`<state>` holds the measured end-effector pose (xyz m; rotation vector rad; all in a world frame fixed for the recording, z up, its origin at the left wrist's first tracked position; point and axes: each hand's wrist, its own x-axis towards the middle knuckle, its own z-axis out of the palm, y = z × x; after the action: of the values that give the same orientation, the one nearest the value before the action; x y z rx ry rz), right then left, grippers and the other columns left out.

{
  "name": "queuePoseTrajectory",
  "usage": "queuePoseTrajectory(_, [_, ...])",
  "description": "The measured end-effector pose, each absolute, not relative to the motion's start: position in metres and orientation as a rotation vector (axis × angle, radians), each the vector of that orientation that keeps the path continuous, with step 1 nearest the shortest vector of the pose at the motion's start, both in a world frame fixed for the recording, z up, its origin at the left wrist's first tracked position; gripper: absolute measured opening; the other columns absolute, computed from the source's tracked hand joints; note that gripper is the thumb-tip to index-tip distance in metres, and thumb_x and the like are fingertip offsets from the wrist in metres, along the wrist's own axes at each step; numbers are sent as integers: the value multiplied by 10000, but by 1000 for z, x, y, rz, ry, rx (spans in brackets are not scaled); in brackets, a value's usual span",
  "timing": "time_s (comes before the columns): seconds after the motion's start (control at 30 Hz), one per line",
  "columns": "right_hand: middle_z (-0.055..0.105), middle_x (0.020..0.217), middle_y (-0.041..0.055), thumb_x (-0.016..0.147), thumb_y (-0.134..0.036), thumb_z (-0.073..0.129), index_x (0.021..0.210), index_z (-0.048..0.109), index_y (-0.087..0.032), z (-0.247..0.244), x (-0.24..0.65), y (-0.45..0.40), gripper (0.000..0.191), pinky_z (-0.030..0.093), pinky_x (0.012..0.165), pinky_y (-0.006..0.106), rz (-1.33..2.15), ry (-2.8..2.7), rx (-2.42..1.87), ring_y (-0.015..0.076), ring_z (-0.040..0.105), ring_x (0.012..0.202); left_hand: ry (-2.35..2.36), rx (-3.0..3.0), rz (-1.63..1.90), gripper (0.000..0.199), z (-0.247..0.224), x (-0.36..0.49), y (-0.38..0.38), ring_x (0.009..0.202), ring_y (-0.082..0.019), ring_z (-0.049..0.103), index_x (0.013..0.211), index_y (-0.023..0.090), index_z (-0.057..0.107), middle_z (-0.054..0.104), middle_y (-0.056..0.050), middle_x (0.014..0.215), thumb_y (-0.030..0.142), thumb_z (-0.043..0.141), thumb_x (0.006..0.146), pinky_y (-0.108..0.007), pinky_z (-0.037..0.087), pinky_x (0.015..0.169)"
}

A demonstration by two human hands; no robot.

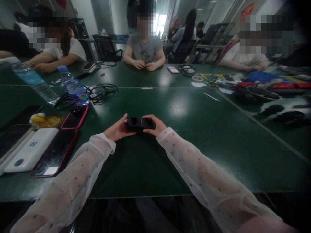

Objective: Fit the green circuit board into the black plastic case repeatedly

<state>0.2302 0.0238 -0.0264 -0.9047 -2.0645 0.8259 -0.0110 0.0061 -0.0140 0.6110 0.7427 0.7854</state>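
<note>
A small black box-shaped device [139, 123] is held between my two hands at the middle of the green table, its long side running left to right. What looks like a small dark panel and a row of little marks shows on its face; its exact kind I cannot make out. My left hand [119, 128] grips the left end, thumb raised and fingers along the lower edge. At the right end, my right hand [155, 124] closes on it with thumb and fingers. Both hands are low over the tabletop.
To the left lie a red-edged phone [55, 153], a white power bank [31, 150] and a pink-cased phone [75, 117]. Behind them stand two water bottles [74, 86] beside black cables [104, 92]. A wrench [212, 96] and heaped cables [264, 81] lie right. Several people sit around.
</note>
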Motion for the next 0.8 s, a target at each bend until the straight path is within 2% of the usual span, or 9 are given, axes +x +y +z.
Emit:
queuePoseTrajectory(0.2, [609, 1227, 76, 630, -438, 813, 1175, 538, -273, -17, 246, 38, 633, 491, 933, 487, 1006, -1850, -912, 295, 588, 1148, 691, 626, 748, 477, -12, -10, 7, 1242, -280, 539, 1287, 145, 511, 594, -155, 1263, 471, 497, 939, -459, 380, 1090])
queuePoseTrajectory(0.33, [638, 1174, 81, 615, -529, 808, 1195, 517, -263, -16, 258, 51, 701, 486, 971, 460, 1029, -1666, -917, 282, 606, 1134, 704, 598, 750, 467, -10, -10, 6, 1261, -271, 523, 1253, 121, 510, 565, -168, 1292, 461, 518, 932, -432, 396, 1090])
queuePoseTrajectory(0.63, [616, 1198, 115, 688, -422, 753, 1209, 529, -226, -36, 272, 63, 600, 510, 898, 495, 637, -1684, -1187, 322, 574, 1158, 707, 584, 745, 445, -7, -11, 4, 1263, -285, 520, 1222, 122, 520, 548, -178, 1312, 460, 516, 932, -451, 409, 1076])
queuePoseTrajectory(0.8, [601, 1199, 117, 715, -362, 712, 1215, 535, -227, -54, 272, 69, 546, 482, 932, 539, 426, -1859, -1285, 330, 571, 1141, 695, 578, 746, 430, -7, -11, 3, 1267, -288, 519, 1204, 126, 525, 551, -176, 1316, 451, 536, 924, -454, 404, 1081])
